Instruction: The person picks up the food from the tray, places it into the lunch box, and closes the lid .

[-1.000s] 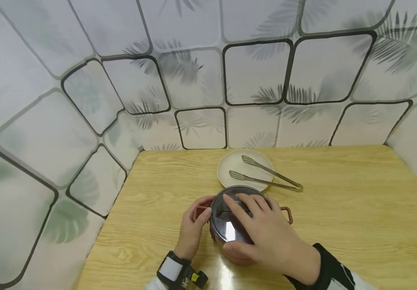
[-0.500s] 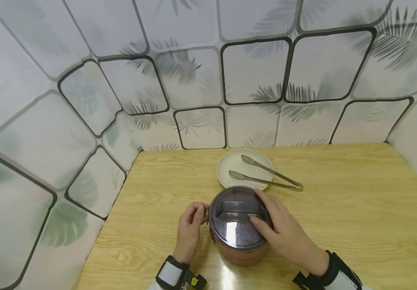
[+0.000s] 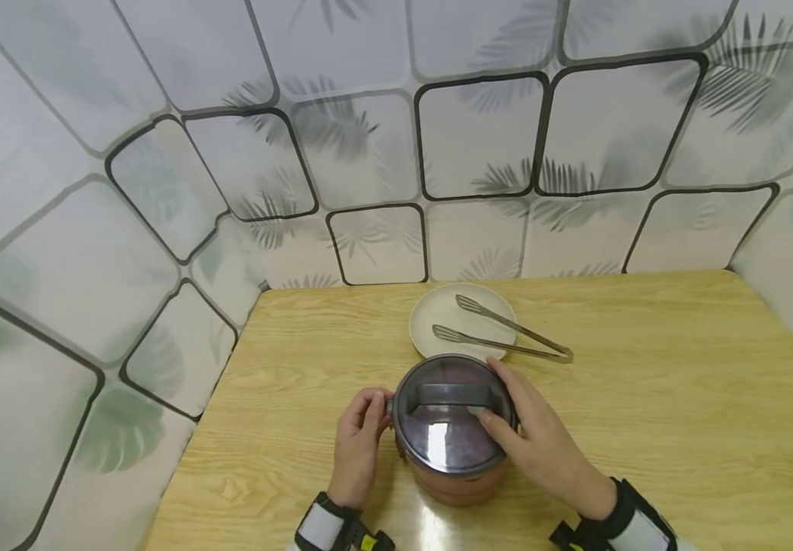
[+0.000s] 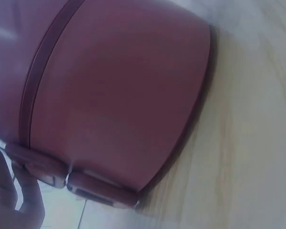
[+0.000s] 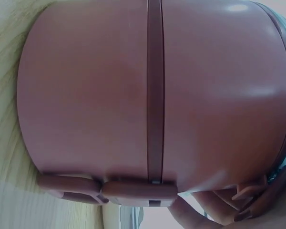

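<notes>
A round reddish-brown two-tier lunch container stands upright on the wooden table. A dark see-through lid with a grey bar handle covers its top. My left hand pinches the latch on the container's left side, by the lid rim. My right hand holds the right side, its thumb on the lid and its fingers down by the rim. In the right wrist view, fingers curl beside an upper latch. Lower latches show along the side in the left wrist view.
Behind the container lies a white plate. Metal tongs rest across it, their bent end reaching over the table. A patterned wall covering rises at the back and sides.
My right hand has moved off the top of the lid to its right side. The red loops that stuck out at both sides no longer show. The container has barely moved.
</notes>
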Action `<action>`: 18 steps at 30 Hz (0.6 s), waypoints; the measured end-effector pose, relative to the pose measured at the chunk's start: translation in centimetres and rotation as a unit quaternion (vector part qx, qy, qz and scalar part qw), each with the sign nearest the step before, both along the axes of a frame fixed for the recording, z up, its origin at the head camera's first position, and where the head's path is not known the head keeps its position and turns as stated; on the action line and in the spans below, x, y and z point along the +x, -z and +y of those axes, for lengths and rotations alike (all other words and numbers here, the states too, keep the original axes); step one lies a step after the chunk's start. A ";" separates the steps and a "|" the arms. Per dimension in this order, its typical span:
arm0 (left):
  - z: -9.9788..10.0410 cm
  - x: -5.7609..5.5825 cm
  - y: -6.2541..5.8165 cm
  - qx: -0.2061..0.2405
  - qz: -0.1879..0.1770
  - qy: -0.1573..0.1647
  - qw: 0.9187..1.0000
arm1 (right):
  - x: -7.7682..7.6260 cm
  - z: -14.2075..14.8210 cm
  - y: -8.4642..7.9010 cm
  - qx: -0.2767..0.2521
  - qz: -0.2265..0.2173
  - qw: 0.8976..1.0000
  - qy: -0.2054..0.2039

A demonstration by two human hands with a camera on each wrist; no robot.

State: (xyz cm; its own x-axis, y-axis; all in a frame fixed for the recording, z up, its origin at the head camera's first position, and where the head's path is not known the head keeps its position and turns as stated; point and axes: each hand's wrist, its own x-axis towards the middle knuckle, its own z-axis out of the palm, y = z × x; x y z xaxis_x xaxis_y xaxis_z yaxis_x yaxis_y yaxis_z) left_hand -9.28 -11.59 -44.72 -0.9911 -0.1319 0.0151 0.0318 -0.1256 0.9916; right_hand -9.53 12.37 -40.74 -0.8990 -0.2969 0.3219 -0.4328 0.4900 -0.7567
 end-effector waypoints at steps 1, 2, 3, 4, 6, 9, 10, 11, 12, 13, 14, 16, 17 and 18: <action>-0.1 0.1 0.0 -0.004 -0.002 -0.001 1.000 | 0.0 0.0 0.0 -0.007 -0.001 1.000 -0.002; -0.2 0.2 -0.1 -0.010 -0.004 -0.002 1.000 | 0.0 0.0 0.0 -0.011 -0.003 1.000 -0.003; -0.3 0.3 0.0 -0.015 -0.007 -0.003 1.000 | 0.0 0.0 -0.1 -0.014 -0.005 1.000 -0.003; -0.3 0.4 0.0 -0.020 -0.009 -0.004 1.000 | 0.0 0.0 -0.1 -0.018 -0.005 1.000 -0.004; -0.4 0.4 0.1 -0.028 -0.011 -0.001 1.000 | 0.0 0.1 -0.1 -0.020 -0.003 1.000 -0.002; -0.5 0.3 0.5 -0.035 -0.002 0.006 0.999 | 0.0 0.0 -0.1 -0.018 -0.004 1.000 0.002; -0.5 0.2 0.6 -0.037 0.001 0.008 0.999 | 0.0 0.0 0.0 -0.018 -0.007 1.000 0.001; -0.5 0.2 0.7 -0.038 0.005 0.009 0.999 | 0.0 0.0 0.0 -0.020 -0.011 1.000 0.001; -0.4 0.2 0.9 -0.042 0.008 0.008 0.999 | 0.0 -0.1 0.0 -0.021 -0.014 1.000 0.000; -0.4 0.2 1.0 -0.044 0.009 0.008 0.999 | 0.0 -0.1 0.0 -0.022 -0.018 1.000 -0.001; -0.4 0.2 1.1 -0.047 0.009 0.007 0.999 | 0.0 -0.1 0.1 -0.024 -0.021 1.000 -0.002; -0.3 0.2 1.1 -0.045 0.006 0.008 0.999 | 0.0 -0.1 0.1 -0.027 -0.025 0.999 -0.003; -0.3 0.2 1.1 -0.043 0.005 0.010 0.999 | 0.0 -0.2 0.1 -0.029 -0.026 0.999 -0.003; -0.3 0.2 1.0 -0.044 0.004 0.012 0.999 | 0.0 -0.2 0.1 -0.031 -0.027 0.999 -0.004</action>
State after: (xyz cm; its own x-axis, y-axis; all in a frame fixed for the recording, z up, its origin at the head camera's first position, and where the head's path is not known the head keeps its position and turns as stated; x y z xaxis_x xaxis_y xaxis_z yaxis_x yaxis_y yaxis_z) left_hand -9.04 -11.87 -45.72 -0.9938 -0.1059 0.0341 0.0384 -0.0386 0.9985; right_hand -9.50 12.20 -40.81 -0.9130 -0.2862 0.2906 -0.3945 0.4385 -0.8075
